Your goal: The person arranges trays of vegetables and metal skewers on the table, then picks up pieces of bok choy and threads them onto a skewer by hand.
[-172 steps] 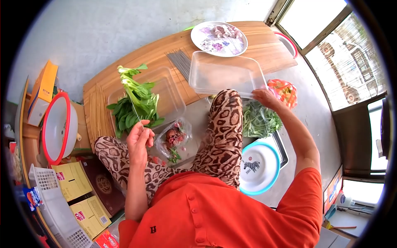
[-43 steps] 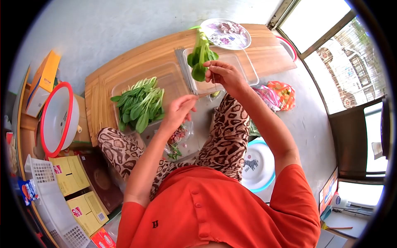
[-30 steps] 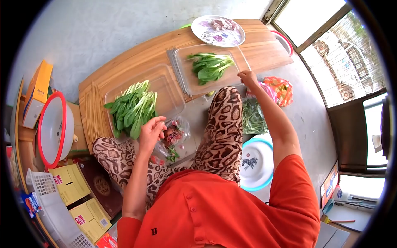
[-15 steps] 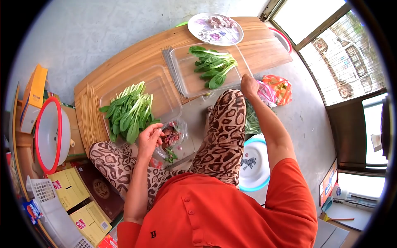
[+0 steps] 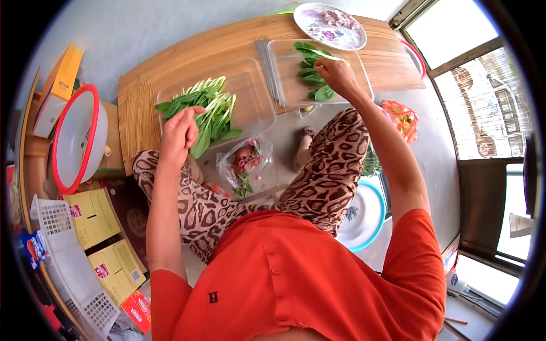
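Note:
My right hand (image 5: 339,78) is over the right clear plastic tray (image 5: 277,74), with its fingers closed at the pale stems of the leafy greens (image 5: 307,73); the palm hides part of them. My left hand (image 5: 181,132) hovers by the left edge of a bigger pile of leafy greens (image 5: 219,111) in the left clear tray (image 5: 250,85). Its fingers are curled together, and whatever they may hold is too small to make out. Bamboo skewers (image 5: 139,116) lie left of that pile, and thin metal skewers (image 5: 269,71) lie between the trays.
A patterned plate (image 5: 310,25) with pale meat pieces stands at the wooden table's (image 5: 199,48) far edge. Below the table edge sits a plastic bag of scraps (image 5: 247,159). A red-rimmed basin (image 5: 96,142) and cartons (image 5: 94,219) are left; a blue-rimmed basin (image 5: 364,224) is right.
My right hand has moved from the tray's near right corner onto the greens inside it. My left hand has moved up from beside the scrap bag to the left pile. The view has shifted.

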`<state>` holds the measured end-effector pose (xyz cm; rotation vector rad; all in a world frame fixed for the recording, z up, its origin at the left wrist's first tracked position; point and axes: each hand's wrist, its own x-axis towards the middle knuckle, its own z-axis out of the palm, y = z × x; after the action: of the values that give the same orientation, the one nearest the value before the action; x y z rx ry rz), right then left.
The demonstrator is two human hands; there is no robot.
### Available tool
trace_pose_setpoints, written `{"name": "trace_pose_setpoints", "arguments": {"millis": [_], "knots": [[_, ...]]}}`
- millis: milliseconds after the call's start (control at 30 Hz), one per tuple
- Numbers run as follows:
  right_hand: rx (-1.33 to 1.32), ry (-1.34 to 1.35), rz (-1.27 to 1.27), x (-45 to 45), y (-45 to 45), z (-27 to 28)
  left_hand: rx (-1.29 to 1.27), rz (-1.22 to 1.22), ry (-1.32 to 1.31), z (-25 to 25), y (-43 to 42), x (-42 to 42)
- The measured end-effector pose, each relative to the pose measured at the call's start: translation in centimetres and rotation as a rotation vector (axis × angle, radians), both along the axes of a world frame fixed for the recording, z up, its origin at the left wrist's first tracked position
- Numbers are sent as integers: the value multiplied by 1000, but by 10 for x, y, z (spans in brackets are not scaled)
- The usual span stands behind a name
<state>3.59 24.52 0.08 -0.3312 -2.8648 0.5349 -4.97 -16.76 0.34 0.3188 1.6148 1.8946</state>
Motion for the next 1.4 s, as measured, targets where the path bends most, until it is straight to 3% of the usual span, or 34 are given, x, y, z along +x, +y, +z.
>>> {"name": "trace_pose_setpoints", "arguments": {"millis": [67, 133, 167, 267, 400, 533, 600, 667, 733, 900, 1100, 1200, 1333, 1400], "knots": [[-468, -127, 10, -23, -33, -2, 118, 56, -57, -15, -7, -13], [-686, -300, 166, -33, -59, -23, 198, 136, -179, -44, -20, -20], [-587, -387, 186, -34, -71, -35, 278, 205, -302, -57, -25, -25], [-261, -536, 183, -21, -89, -59, 264, 303, -342, -57, -23, -21], [85, -306, 227, -7, -85, -86, 221, 286, -323, -57, -23, -20], [217, -456, 209, -5, -86, -78, 190, 322, -256, -56, -20, -18], [149, -393, 164, -1, -84, -84, 113, 294, -136, -62, -22, -16], [-421, -482, 17, 1, -94, -68, 44, 247, -100, -57, -22, -10], [-536, -316, 73, 3, -98, -83, -50, 211, -4, -52, -19, -2], [-635, -338, 68, -8, -114, -99, -150, 69, 33, -56, -23, 5], [-760, -177, 40, -18, -116, -129, -205, 87, 32, -58, -29, 8], [-691, -187, 87, -23, -129, -125, -226, 82, 38, -58, -28, 8], [-723, -224, -29, -25, -130, -114, -188, 83, 30, -55, -31, 9], [3, -190, -148, -24, -125, -135, -181, 80, 35, -54, -32, 10]]}}
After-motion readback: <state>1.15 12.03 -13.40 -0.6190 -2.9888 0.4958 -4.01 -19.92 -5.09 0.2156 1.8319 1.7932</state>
